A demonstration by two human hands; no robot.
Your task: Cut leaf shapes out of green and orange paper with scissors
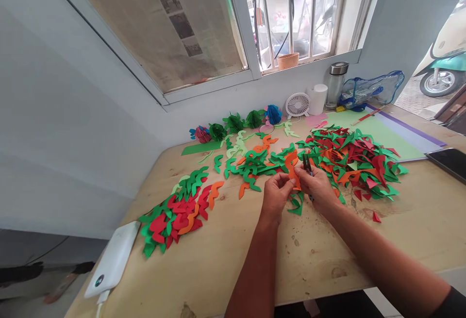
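Observation:
My left hand (276,195) pinches the lower edge of an orange wavy paper cutout (291,161) above the table. My right hand (320,189) is closed around small dark-bladed scissors (307,163), whose blades point up and away; its thumb and fingertips also touch the cutout's right edge. Most of the scissors' handle is hidden in the palm. Just beyond both hands lies a pile of green and orange wavy cutouts (258,162). A large heap of red, green and orange paper scraps (353,158) spreads to the right of my right hand.
Another pile of red and green cutouts (182,211) lies left, near a white power bank (112,255) with a cable. Along the wall stand paper honeycomb turtles (234,123), a small fan (297,105) and a glass bottle (335,87). A phone (449,161) rests at the right edge.

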